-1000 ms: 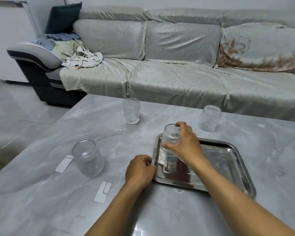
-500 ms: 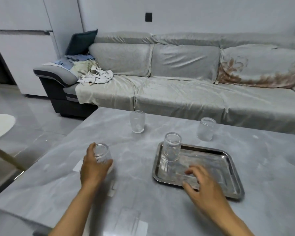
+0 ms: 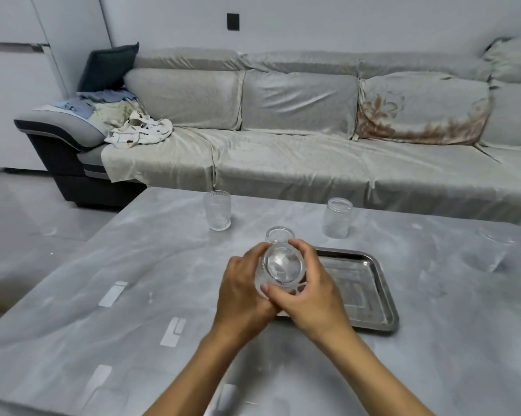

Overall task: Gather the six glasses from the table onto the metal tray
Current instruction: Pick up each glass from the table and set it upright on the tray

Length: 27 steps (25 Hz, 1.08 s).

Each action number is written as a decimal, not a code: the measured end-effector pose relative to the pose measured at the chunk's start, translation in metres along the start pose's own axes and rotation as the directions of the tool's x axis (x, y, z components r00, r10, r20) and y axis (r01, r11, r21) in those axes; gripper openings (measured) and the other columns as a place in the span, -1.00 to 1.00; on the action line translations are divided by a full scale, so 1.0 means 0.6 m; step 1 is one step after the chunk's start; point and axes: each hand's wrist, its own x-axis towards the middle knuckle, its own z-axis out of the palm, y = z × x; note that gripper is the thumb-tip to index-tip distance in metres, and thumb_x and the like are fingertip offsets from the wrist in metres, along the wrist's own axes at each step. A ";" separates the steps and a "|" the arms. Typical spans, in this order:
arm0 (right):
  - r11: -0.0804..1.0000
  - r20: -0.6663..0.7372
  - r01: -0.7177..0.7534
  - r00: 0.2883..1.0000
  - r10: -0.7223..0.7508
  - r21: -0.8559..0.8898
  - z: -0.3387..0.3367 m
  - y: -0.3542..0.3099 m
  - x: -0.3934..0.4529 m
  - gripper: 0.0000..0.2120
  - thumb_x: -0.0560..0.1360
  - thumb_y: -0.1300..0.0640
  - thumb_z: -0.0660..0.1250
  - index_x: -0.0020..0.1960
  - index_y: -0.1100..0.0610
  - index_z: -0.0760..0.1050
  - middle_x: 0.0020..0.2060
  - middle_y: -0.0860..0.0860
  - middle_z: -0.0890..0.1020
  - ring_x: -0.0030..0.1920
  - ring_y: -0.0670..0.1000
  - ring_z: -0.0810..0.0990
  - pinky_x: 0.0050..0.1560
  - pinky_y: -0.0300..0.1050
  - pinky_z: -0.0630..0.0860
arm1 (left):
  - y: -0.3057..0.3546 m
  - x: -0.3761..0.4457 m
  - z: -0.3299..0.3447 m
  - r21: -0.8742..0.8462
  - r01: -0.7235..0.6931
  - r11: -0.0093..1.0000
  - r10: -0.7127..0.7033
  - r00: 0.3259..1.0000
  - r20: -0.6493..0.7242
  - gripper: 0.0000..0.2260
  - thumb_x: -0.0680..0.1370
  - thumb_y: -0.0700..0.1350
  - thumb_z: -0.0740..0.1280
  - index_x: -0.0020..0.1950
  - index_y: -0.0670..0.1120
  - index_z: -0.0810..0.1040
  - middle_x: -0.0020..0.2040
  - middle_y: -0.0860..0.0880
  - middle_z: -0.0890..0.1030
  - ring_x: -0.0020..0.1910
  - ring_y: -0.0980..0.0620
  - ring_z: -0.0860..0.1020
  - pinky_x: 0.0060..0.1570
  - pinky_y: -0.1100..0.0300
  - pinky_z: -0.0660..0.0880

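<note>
Both hands hold one clear textured glass (image 3: 281,267) above the near-left corner of the metal tray (image 3: 370,291). My left hand (image 3: 241,291) wraps its left side and my right hand (image 3: 310,291) its right side. Just behind it, the rim of a second glass (image 3: 279,234) shows at the tray's far-left corner, mostly hidden by the held one. An upright glass (image 3: 217,210) stands on the table at the far left. An upside-down glass (image 3: 336,217) stands beyond the tray. Another glass (image 3: 490,250) stands at the right.
The grey marble table (image 3: 133,295) carries pale tape strips (image 3: 173,327) near its front left. A long covered sofa (image 3: 283,163) runs right behind the table's far edge, with clothes heaped at its left end. Tiled floor lies to the left.
My left hand lifted the glass from the table's left side and carried it right to the tray's near-left corner. My right hand came off the tray and joined it on the glass.
</note>
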 end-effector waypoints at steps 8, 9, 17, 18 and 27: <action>0.955 -0.127 -0.047 0.992 0.010 -0.294 -0.010 0.061 0.049 -0.38 0.24 -0.18 0.51 0.19 -0.06 0.34 -0.03 -0.05 0.65 -0.06 0.11 0.62 -0.18 -0.05 0.49 | -0.096 0.029 0.020 0.230 0.390 0.892 -0.443 0.857 0.263 -0.31 0.30 -0.07 0.38 0.44 0.02 0.29 0.30 -0.03 0.49 0.27 -0.09 0.44 0.25 -0.04 0.41; 0.950 -0.111 -0.040 0.994 0.006 -0.308 -0.003 0.068 0.053 -0.40 0.24 -0.17 0.51 0.18 -0.06 0.35 -0.03 -0.06 0.65 -0.06 0.11 0.62 -0.19 -0.06 0.46 | -0.106 0.028 0.023 0.291 0.462 0.838 -0.536 0.800 0.271 -0.41 0.32 -0.08 0.37 0.34 0.01 0.37 0.20 -0.04 0.54 0.21 -0.12 0.48 0.22 -0.05 0.43; 0.950 -0.062 -0.006 0.998 -0.014 -0.311 0.055 0.105 0.062 -0.46 0.27 -0.14 0.51 0.15 -0.02 0.39 -0.01 -0.04 0.63 -0.02 0.06 0.59 -0.17 -0.12 0.37 | -0.141 0.024 0.032 0.198 0.568 0.799 -0.596 0.706 0.384 -0.76 0.35 -0.21 0.25 -0.07 0.00 0.60 -0.15 0.01 0.69 -0.06 -0.11 0.63 0.10 -0.12 0.53; 0.949 -0.062 -0.007 0.998 -0.013 -0.314 0.060 0.106 0.063 -0.46 0.27 -0.14 0.50 0.15 -0.02 0.39 0.01 -0.05 0.62 -0.01 0.06 0.58 -0.15 -0.11 0.40 | -0.143 0.023 0.030 0.189 0.561 0.806 -0.586 0.713 0.385 -0.77 0.36 -0.21 0.25 -0.08 0.01 0.61 -0.17 0.02 0.69 -0.07 -0.10 0.64 0.09 -0.11 0.53; 0.989 0.009 -0.043 0.999 0.044 -0.142 0.015 0.091 0.028 -0.35 0.33 -0.05 0.52 0.34 0.07 0.38 0.26 0.02 0.51 0.21 0.05 0.51 0.21 -0.03 0.44 | -0.101 0.017 0.018 0.343 0.232 0.910 -0.290 0.948 0.129 -0.59 0.43 -0.19 0.29 0.29 -0.12 0.52 0.24 -0.21 0.55 0.15 -0.28 0.52 0.14 -0.11 0.47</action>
